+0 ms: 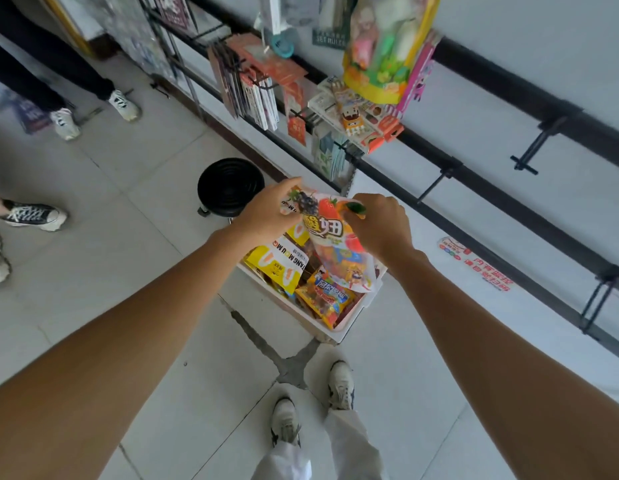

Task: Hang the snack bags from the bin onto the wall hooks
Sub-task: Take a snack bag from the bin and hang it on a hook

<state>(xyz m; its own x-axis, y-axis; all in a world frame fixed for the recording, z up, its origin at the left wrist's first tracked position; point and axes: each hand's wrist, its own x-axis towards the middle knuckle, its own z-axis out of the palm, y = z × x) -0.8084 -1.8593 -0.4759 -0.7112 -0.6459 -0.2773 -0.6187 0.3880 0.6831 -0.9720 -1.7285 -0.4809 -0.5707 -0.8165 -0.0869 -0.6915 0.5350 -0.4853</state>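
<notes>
Hooks decide the coming move: the nearest empty wall hook (436, 183) sticks out from the black rail (526, 218) just up and to the right of the right grip (380, 223), and more bare hooks stand further right along the wall. Both grips are clenched on the upper edge of a fruit-printed snack bag (335, 244) at the centre of the frame. The left grip (266, 211) pinches its upper-left corner and the right grip its upper-right corner. The bag's long axis runs from that held edge down toward the lower right. Its loose bottom hangs over the white bin (351, 323), which sits on the floor with other packets (321, 299) inside. I judge the right grip to be the nearer to the hook, so the bag's top edge has to travel up and rightward. Whether a hang hole lies between the grips I cannot tell.
</notes>
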